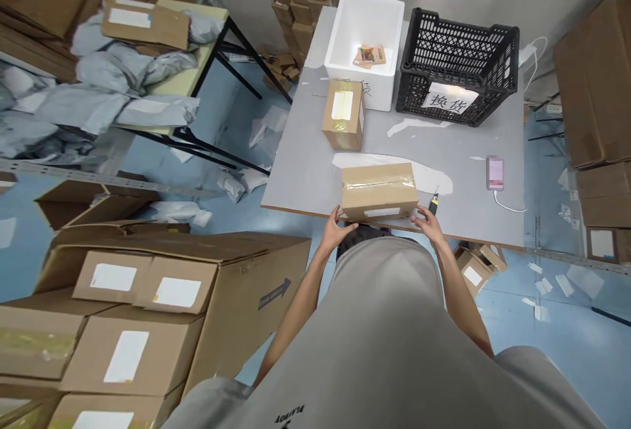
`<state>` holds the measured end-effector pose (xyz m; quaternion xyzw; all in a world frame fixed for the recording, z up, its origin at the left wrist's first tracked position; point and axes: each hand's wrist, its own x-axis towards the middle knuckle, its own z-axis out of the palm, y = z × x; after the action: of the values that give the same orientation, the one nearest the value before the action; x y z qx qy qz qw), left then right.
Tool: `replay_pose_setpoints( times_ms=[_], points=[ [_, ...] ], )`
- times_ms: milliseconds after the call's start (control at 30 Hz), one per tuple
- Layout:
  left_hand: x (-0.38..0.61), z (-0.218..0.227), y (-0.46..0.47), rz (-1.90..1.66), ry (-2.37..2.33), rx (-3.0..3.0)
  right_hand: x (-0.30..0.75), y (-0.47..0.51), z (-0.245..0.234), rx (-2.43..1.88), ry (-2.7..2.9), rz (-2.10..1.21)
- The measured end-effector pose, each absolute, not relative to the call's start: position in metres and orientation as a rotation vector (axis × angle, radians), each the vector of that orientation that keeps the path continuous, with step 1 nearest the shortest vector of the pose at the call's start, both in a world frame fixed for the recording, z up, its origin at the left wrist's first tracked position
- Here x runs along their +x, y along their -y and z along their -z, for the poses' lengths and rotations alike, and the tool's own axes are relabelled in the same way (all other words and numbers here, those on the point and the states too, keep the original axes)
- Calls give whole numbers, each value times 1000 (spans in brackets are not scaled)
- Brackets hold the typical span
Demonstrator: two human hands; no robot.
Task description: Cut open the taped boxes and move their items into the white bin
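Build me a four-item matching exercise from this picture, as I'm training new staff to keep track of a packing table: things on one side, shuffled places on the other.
Things
1. Phone
2. Black crate
3. Carton at the near edge
4. Cutter

Places
A. Between the left hand and the right hand
B. Just beyond the right hand, on the table
C. Near the table's right end, joined to a white cable
D. Just right of the white foam box

Pairs: 1-C, 2-D, 3-A, 4-B
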<state>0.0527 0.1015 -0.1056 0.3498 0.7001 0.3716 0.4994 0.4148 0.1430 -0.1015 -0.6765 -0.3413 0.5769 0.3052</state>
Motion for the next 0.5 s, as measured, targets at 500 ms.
replay_pose_setpoints(
  times_ms=[500],
  points=[
    [49, 104, -149, -1004, -1640, 685, 409, -187, 81, -1718, 1169, -1447]
  ],
)
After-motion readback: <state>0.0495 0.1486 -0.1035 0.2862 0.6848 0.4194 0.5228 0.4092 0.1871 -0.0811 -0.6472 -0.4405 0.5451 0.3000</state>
